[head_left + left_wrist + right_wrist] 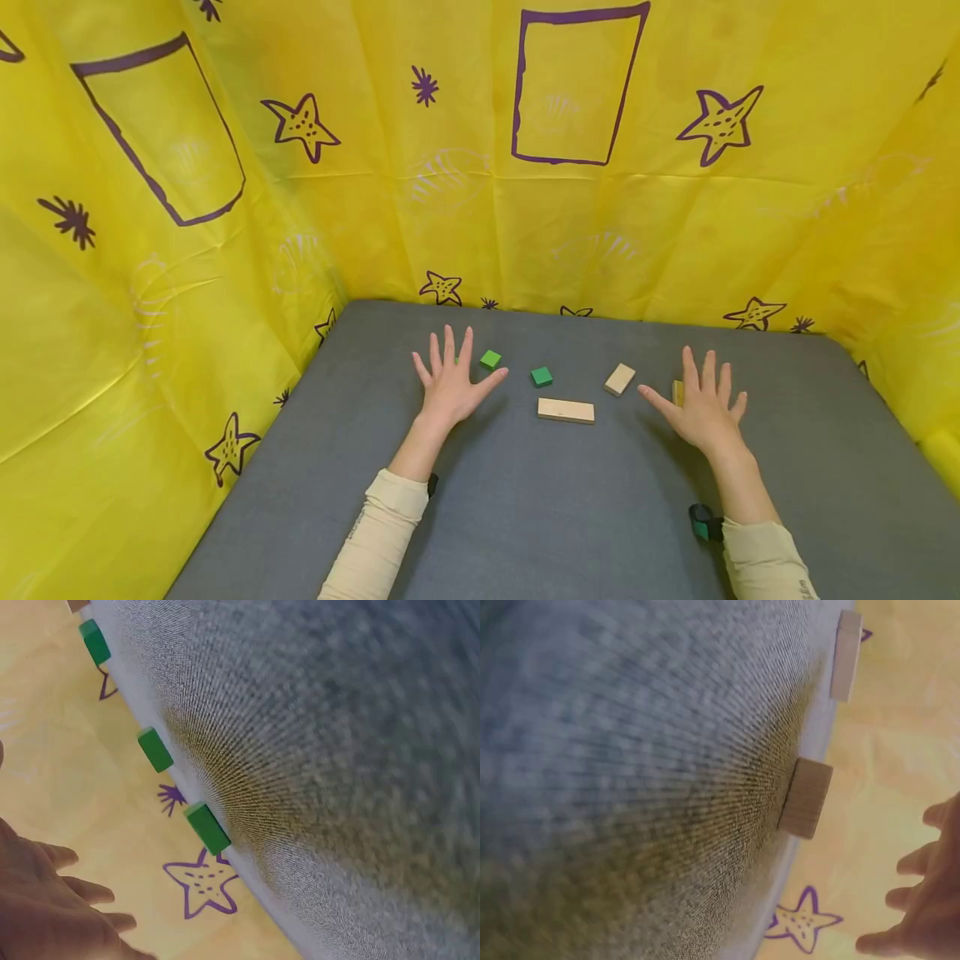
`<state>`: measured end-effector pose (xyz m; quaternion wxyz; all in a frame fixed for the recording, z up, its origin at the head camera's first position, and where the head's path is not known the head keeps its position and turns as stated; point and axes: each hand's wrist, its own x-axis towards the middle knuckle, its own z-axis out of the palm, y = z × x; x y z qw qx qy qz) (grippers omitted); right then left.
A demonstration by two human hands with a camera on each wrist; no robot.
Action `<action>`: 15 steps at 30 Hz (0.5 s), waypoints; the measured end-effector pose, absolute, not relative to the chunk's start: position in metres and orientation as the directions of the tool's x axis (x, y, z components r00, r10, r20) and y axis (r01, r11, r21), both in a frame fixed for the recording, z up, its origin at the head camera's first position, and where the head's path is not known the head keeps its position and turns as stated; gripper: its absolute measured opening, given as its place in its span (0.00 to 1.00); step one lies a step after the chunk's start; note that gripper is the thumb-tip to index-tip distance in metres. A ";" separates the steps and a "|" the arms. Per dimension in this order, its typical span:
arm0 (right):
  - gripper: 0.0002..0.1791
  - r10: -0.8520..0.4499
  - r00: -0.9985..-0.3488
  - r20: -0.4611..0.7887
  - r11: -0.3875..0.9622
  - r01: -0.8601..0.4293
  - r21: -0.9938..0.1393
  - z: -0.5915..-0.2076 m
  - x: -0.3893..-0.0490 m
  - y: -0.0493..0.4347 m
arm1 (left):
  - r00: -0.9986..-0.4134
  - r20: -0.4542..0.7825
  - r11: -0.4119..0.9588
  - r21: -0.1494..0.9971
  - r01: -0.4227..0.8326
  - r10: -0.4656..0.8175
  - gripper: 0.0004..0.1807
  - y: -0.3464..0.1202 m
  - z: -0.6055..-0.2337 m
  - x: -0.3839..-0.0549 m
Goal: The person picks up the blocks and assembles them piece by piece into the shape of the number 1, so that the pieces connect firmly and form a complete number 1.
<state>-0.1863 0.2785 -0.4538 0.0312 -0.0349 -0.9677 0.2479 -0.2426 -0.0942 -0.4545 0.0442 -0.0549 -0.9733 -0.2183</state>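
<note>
My left hand (448, 395) is held with fingers spread and straight, gripping nothing. Beyond its thumb lies a light green block (491, 360); another green bit (458, 361) shows between the fingers, mostly hidden. A darker green block (542, 377) sits farther right. On the other side, my right hand (707, 419) also spreads its fingers and holds nothing. It partly covers a yellowish block (678, 392). Left of its thumb is a short wooden block (620, 379). A longer wooden block (566, 410) lies between both hands. The left wrist view shows three green blocks (156, 750) in a row.
The blocks lie on a dark grey tabletop (555, 517). Yellow cloth (450, 217) with purple drawn stars and frames hangs along the back and both sides. A dark band with a green-faced device (703, 523) sits at my right wrist.
</note>
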 end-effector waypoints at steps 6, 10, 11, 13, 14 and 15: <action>0.57 0.042 -0.996 0.079 0.843 -0.007 -0.538 -0.455 -0.190 0.275 | -0.983 0.128 0.825 0.536 0.182 0.133 0.52 -0.092 -0.455 -0.240; 0.53 -0.004 -0.988 0.153 0.812 -0.092 -0.576 -0.458 -0.194 0.274 | -0.974 0.152 0.739 0.634 0.228 0.170 0.47 -0.089 -0.458 -0.238; 0.52 -0.014 -0.986 0.169 0.806 -0.111 -0.581 -0.458 -0.195 0.274 | -0.971 0.157 0.718 0.654 0.239 0.180 0.46 -0.089 -0.459 -0.237; 0.50 -0.024 -0.983 0.183 0.796 -0.130 -0.591 -0.459 -0.198 0.274 | -0.966 0.172 0.672 0.694 0.259 0.195 0.43 -0.088 -0.460 -0.237; 0.49 -0.027 -0.982 0.186 0.792 -0.135 -0.596 -0.459 -0.199 0.274 | -0.963 0.180 0.654 0.707 0.268 0.200 0.42 -0.087 -0.461 -0.237; 0.48 -0.030 -0.982 0.186 0.786 -0.138 -0.602 -0.460 -0.200 0.273 | -0.960 0.191 0.635 0.720 0.279 0.205 0.40 -0.087 -0.461 -0.237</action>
